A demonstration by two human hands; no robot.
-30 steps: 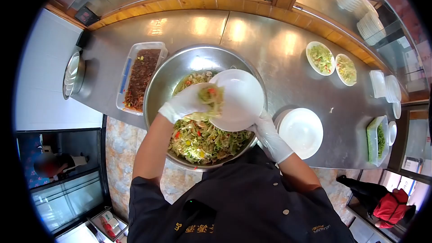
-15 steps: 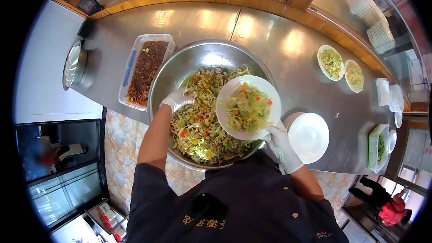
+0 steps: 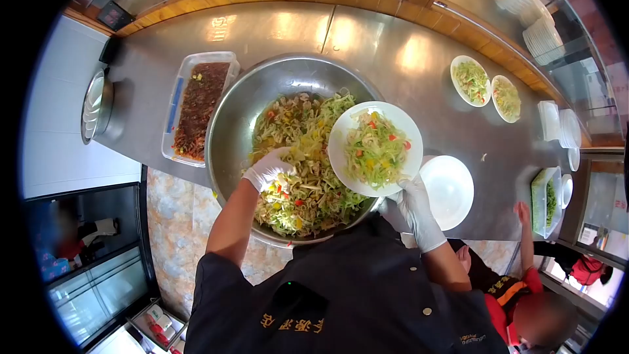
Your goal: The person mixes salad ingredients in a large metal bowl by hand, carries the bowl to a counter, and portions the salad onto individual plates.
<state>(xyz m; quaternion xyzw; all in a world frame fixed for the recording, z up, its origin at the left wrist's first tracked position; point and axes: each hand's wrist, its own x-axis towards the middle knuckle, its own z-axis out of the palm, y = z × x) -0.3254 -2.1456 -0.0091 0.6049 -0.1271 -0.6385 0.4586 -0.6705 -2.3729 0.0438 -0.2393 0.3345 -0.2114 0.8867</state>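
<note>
A large steel mixing bowl (image 3: 226, 101) holds a heap of shredded vegetable salad (image 3: 298, 147) with red and yellow bits. My left hand (image 3: 268, 169), in a clear glove, is down in it, fingers curled into the shreds and partly covered by them. My right hand (image 3: 417, 206), gloved too, grips the lower right rim of a white plate (image 3: 414, 128), thumb on the edge. That plate is slightly tilted above the bowl's right side and carries a mound of salad (image 3: 377, 151). Right of it stands a stack of white plates (image 3: 452, 190), close to my right hand.
A plastic tub (image 3: 171, 118) of dark red chopped food stands left of the bowl. Two filled plates (image 3: 471, 80) sit at the back right. A tub of greens (image 3: 549, 203) is at the right edge. A person in red (image 3: 524, 301) reaches toward the counter from the lower right.
My left hand has moved right and lower into the salad. The held plate has shifted slightly right and up. A co-worker has come in at the lower right.
</note>
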